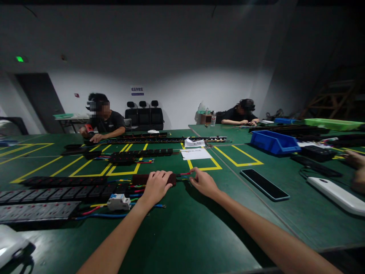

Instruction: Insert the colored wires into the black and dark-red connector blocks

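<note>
In the middle of the green table, my left hand (157, 186) lies over a dark reddish-brown block (139, 179), fingers across its top and thumb at its near side. Short red, blue and green wires (183, 177) come out of the block's right end. My right hand (203, 182) has thumb and fingers closed at the tips of these wires; the red one reaches its fingertips. Left of my left hand lie several long power strips (40, 211) with coloured wire leads. A white circuit breaker (118, 202) sits among those leads.
A phone (265, 184), a white oblong device (336, 194) and a blue bin (275, 142) are on the right. White paper (196, 153) lies beyond my hands. Two people (110, 121) work across the table; another person's hand (356, 167) shows at the right edge.
</note>
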`<state>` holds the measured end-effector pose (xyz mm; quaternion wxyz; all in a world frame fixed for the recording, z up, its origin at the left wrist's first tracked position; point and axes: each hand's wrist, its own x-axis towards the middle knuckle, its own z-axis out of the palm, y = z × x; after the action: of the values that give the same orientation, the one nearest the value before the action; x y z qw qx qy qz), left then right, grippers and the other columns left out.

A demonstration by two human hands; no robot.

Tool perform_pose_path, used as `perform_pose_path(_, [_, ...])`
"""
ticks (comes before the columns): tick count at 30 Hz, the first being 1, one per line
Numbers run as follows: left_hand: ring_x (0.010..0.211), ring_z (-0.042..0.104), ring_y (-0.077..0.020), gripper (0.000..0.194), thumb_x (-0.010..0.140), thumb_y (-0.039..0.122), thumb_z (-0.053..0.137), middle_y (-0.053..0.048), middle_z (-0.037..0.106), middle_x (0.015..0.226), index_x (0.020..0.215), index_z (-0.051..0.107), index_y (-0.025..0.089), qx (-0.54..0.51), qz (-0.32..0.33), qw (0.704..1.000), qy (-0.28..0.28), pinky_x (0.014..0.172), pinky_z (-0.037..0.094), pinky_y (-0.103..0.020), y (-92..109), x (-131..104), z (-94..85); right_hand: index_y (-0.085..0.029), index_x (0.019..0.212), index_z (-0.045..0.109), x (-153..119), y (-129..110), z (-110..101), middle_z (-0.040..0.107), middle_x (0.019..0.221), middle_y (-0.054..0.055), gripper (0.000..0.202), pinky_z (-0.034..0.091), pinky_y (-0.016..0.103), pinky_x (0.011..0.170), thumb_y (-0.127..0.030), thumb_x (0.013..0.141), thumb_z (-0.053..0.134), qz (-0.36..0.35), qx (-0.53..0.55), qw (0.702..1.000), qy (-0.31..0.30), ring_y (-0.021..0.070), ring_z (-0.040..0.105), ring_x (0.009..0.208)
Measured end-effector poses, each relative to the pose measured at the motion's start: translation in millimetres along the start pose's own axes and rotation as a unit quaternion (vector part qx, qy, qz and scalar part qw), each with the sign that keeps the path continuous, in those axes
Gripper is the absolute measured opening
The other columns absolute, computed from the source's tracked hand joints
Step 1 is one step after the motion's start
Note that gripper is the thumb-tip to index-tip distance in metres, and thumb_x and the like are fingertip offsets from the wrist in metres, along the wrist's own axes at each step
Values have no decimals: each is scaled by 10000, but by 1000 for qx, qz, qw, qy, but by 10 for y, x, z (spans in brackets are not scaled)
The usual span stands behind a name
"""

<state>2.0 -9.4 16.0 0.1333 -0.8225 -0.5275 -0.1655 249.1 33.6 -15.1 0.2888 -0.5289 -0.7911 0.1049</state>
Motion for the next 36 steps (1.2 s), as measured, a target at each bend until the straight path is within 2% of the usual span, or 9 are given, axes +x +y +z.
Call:
perform_pose_path(4, [1126, 587, -256, 444, 926, 341, 654, -71, 672, 1212, 1343, 546, 235, 1, 2, 1000, 7, 968, 375, -407, -1, 0, 7, -215, 1173, 573, 6, -8, -5, 653, 759, -5, 255, 267, 251, 578, -268, 923, 575, 3, -4, 1000, 10, 151, 556, 658])
perform_pose_path(8, [1127, 589, -258, 446, 923, 338, 659, -71, 673, 1217, 1343, 550, 232, 7, 2, 1000, 7, 953, 384, -406, 8, -1, 3, -224, 1190, 563, 5, -23, -17, 680, 800, 8, 241, 308, 258, 596, -335, 984, 503, -2, -4, 998, 56, 169, 596, 681])
perform_pose_path(17, [1131, 593, -260, 468, 920, 334, 664, -69, 678, 1231, 1364, 547, 240, 18, 3, 1000, 9, 958, 387, -404, 8, -7, 1, -219, 1186, 571, -49, -95, -48, 729, 851, 20, 239, 398, 275, 673, -290, 996, 443, -63, -25, 993, 96, 200, 686, 769])
perform_pose_path(24, [1142, 597, -260, 463, 923, 330, 657, -73, 680, 1231, 1363, 550, 237, 23, -2, 1000, 2, 969, 390, -410, 35, 1, -35, -197, 1253, 567, -121, -198, -97, 740, 951, 48, 326, 426, 269, 699, -212, 937, 488, -126, -57, 988, 74, 190, 686, 806])
perform_pose_path(30, [1143, 593, -260, 453, 930, 335, 642, -81, 676, 1234, 1361, 549, 234, 26, -2, 1000, 0, 973, 387, -410, 33, -3, -32, -200, 1339, 547, -204, -325, -91, 735, 1087, 81, 431, 437, 271, 701, -229, 909, 534, -186, -67, 980, 32, 184, 675, 791])
perform_pose_path(33, [1142, 589, -262, 441, 937, 334, 623, -88, 673, 1234, 1359, 549, 230, 22, 0, 1000, 3, 973, 386, -415, 18, -5, -22, -211, 1347, 552, -197, -357, -107, 734, 1107, 91, 416, 440, 276, 717, -263, 935, 517, -167, -73, 983, 16, 196, 683, 825])
perform_pose_path(36, [1139, 586, -266, 436, 940, 331, 612, -88, 669, 1236, 1359, 544, 230, 15, 2, 1000, 6, 973, 382, -419, 2, -5, -7, -228, 1316, 564, -142, -319, -151, 747, 1054, 75, 362, 434, 278, 724, -284, 971, 471, -103, -77, 991, 23, 205, 690, 847])
